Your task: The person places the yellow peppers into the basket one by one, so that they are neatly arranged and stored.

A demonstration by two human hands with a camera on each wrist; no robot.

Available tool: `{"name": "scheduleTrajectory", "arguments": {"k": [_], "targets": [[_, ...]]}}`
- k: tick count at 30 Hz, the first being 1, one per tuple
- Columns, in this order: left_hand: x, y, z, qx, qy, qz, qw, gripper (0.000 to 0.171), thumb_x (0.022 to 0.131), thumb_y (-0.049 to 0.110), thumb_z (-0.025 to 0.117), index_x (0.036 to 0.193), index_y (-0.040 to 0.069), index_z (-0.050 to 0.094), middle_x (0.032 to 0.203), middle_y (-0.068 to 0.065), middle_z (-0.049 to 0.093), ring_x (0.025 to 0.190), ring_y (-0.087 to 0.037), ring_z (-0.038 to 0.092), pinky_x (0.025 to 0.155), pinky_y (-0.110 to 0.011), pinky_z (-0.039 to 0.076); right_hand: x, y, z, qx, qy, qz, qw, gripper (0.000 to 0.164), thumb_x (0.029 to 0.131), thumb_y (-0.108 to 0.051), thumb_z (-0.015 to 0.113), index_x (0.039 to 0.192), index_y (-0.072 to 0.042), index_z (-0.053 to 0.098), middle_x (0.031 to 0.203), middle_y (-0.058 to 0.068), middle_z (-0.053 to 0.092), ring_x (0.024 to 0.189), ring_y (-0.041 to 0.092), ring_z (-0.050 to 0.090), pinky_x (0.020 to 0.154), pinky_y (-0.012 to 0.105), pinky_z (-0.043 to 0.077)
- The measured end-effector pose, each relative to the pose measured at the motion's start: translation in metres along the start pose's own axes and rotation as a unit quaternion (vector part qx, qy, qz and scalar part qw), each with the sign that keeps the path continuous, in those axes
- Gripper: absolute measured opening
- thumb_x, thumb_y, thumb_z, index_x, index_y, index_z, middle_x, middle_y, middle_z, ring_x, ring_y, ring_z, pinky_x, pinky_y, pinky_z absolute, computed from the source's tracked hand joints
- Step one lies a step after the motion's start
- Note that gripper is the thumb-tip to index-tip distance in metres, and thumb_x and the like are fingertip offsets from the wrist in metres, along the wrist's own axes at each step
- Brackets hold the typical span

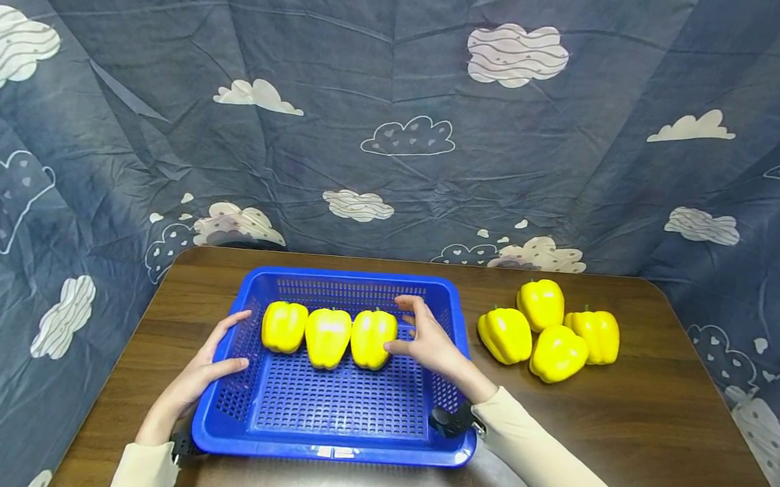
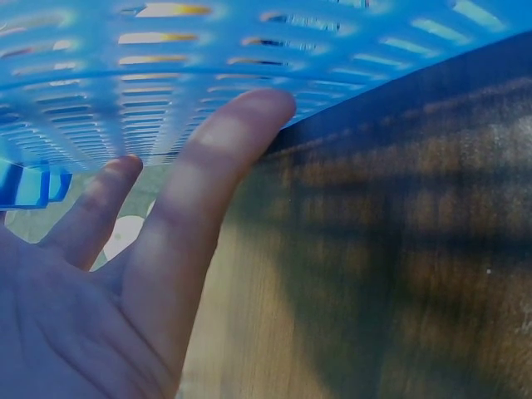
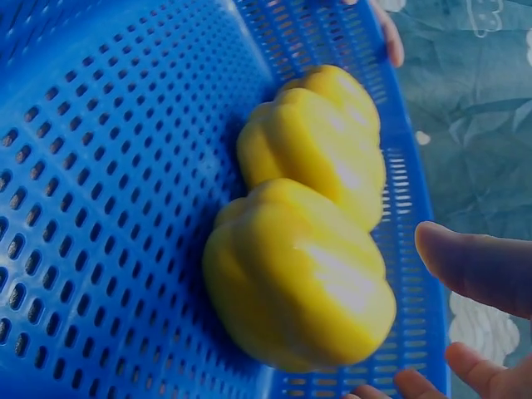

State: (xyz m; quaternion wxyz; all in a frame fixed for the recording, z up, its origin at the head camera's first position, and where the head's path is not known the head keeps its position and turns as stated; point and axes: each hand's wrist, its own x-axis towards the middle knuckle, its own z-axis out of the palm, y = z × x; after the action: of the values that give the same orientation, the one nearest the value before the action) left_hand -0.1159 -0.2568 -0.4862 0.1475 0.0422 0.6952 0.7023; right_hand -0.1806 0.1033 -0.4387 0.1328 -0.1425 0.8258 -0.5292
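Three yellow bell peppers stand side by side in a blue plastic basket [image 1: 335, 451]: a left one [image 1: 284, 327], a middle one [image 1: 327, 339] and a right one [image 1: 371, 340]. My right hand [image 1: 433, 346] is over the basket beside the right pepper. In the right wrist view its thumb [image 3: 474, 262] is spread away from the fingers, with a gap to the nearest pepper [image 3: 299, 274]. At the basket's left side, my left hand [image 1: 197, 374] rests with thumb and fingers apart. The left wrist view shows its thumb [image 2: 212, 166] extended along the slotted wall [image 2: 332, 50].
Several more yellow bell peppers [image 1: 559, 354] lie grouped on the brown wooden table [image 1: 654, 426], right of the basket. Behind the table hangs a grey-blue curtain [image 1: 352, 52] with white clouds. The right wrist's dark camera strap [image 1: 450, 420] hangs over the basket's right rim.
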Motion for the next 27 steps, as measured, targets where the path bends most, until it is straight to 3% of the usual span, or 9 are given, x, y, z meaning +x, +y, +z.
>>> {"name": "scheduleTrajectory", "arguments": {"k": [12,27], "targets": [[-0.001,0.001,0.002,0.015,0.004,0.002,0.9999,0.070,0.093,0.005,0.052,0.150,0.023,0.017,0.152,-0.023,0.011,0.124,-0.050,0.031,0.086,-0.055,0.046,-0.018,-0.005,-0.027,0.068,-0.008,-0.017,0.998,0.068,0.085,0.000,0.068,0.140,0.000,0.028,0.145,0.024,0.028,0.135,0.043,0.028,0.108,0.051,0.025],[0.000,0.001,0.001,-0.009,0.002,-0.017,0.9998,0.071,0.093,0.006,0.052,0.150,0.028,0.017,0.150,-0.023,0.012,0.120,-0.046,0.036,0.084,-0.052,0.048,-0.046,0.009,-0.065,0.100,0.036,-0.052,0.993,0.068,0.086,-0.003,0.068,0.141,-0.005,0.027,0.146,0.018,0.034,0.136,0.035,0.029,0.110,0.052,0.020]]}}
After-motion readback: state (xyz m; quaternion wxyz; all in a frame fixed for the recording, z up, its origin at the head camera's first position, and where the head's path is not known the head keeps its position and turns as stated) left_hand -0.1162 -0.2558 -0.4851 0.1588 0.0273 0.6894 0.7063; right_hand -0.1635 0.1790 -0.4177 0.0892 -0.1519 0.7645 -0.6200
